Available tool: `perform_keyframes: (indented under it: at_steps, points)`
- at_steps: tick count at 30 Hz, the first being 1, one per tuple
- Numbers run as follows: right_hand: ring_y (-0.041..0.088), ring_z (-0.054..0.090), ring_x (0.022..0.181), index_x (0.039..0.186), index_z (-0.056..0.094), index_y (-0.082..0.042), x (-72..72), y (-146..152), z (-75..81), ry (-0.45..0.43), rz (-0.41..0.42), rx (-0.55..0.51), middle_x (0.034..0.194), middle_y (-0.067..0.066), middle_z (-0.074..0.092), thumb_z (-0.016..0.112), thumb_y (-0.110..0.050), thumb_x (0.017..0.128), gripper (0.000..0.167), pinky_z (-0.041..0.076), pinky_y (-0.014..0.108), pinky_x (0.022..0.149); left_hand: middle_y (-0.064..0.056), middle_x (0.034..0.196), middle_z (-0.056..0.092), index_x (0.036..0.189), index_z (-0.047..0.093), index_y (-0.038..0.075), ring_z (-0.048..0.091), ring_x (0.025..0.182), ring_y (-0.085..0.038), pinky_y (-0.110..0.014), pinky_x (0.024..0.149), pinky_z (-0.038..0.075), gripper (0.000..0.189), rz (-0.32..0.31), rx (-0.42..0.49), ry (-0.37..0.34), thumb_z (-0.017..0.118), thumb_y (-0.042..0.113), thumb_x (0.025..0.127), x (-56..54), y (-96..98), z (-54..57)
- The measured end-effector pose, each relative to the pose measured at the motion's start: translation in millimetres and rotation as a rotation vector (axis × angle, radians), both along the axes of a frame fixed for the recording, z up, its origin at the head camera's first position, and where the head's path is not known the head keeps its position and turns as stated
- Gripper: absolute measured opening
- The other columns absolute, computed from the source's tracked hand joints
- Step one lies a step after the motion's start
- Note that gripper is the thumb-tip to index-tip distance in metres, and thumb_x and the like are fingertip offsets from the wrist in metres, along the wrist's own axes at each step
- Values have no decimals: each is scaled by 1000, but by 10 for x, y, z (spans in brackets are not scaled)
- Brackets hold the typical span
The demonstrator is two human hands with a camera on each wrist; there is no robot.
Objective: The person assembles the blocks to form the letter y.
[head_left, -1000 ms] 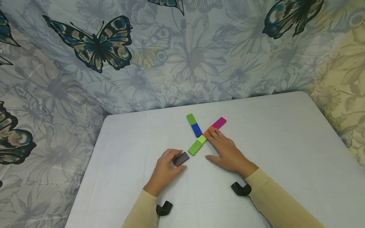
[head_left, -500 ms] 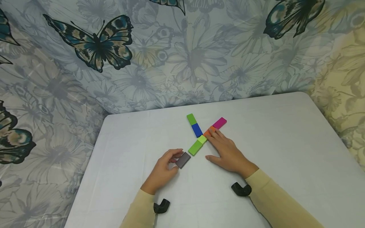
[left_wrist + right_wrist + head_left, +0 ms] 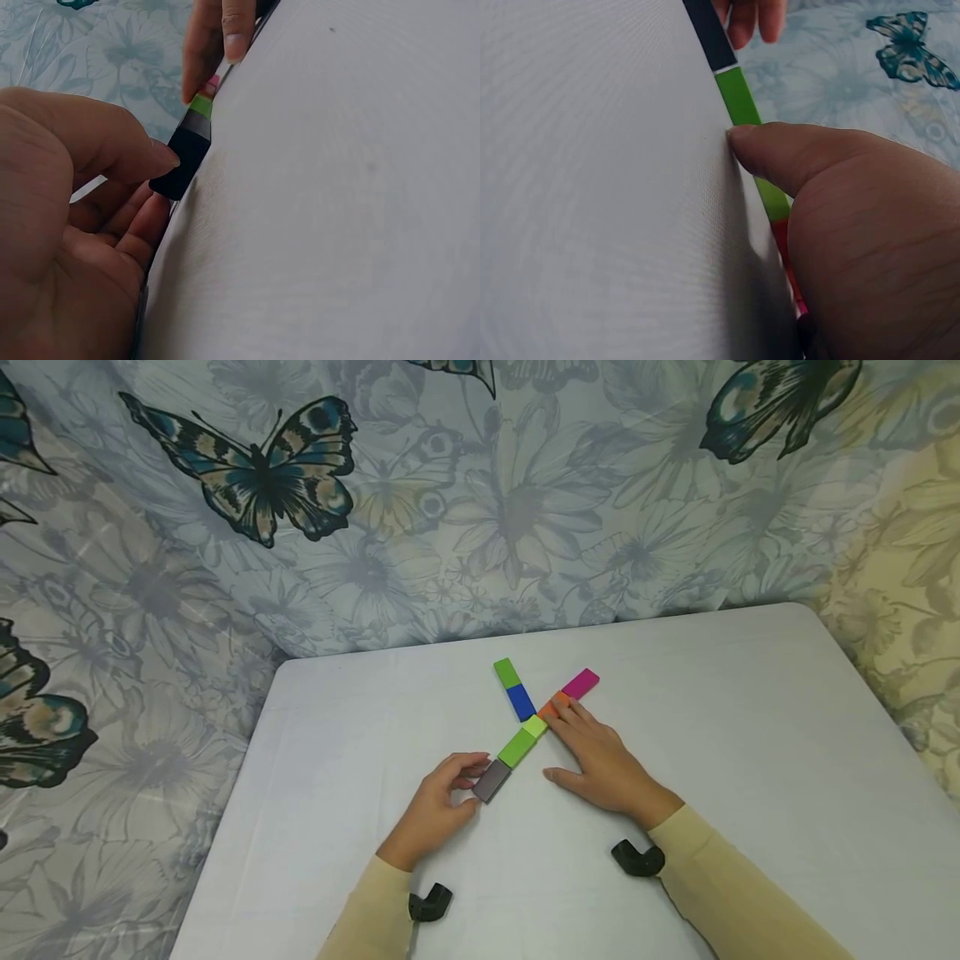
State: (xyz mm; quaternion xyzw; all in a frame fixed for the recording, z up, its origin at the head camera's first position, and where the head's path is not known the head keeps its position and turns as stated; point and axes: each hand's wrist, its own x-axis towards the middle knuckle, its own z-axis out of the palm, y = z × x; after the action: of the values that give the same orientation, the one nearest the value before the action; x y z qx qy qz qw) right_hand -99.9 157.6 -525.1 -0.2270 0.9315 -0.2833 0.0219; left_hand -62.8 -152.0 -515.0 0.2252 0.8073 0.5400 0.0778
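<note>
A dark grey block (image 3: 491, 782) lies flat on the white table, end to end with a green block (image 3: 517, 748) in a diagonal row. My left hand (image 3: 435, 810) holds its near end; in the left wrist view the thumb presses the dark block (image 3: 182, 157) and the other fingers curl behind it. Beyond the green block come a lime block (image 3: 535, 727), an orange block (image 3: 551, 706) and a magenta block (image 3: 581, 683). My right hand (image 3: 603, 772) rests with extended fingertips on the orange block, partly covering it, its thumb spread toward the table.
A blue block (image 3: 521, 702) and another green block (image 3: 507, 672) form a second line, branching up-left from the row. Behind the white-covered table (image 3: 360, 710) hangs a floral cloth with butterflies (image 3: 266, 477). A black curved piece sits at each sleeve cuff.
The grey block has turned to line up with the row and shifted right until it meets the green block's end. My left hand regripped it along the way; the right hand stays put.
</note>
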Motion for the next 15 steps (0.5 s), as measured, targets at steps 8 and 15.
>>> perform_keyframes:
  at_steps: [8,15]
  points:
    - [36,10,165,169,40,-6,-6,24,-4,2,-10,-11,177,15,26,82,-38,97,89,26,74,120,-6,146,64,150,60,3,62,132,-24,-42,103,55,66,2,-4,-4,66,-22,90,-10,57,11]
    - [35,9,165,169,39,-6,-26,53,-30,-13,2,-66,180,12,18,81,-34,99,87,23,73,122,-7,145,64,149,61,3,62,131,-26,-44,103,55,65,6,11,-8,67,-22,89,-16,61,-4]
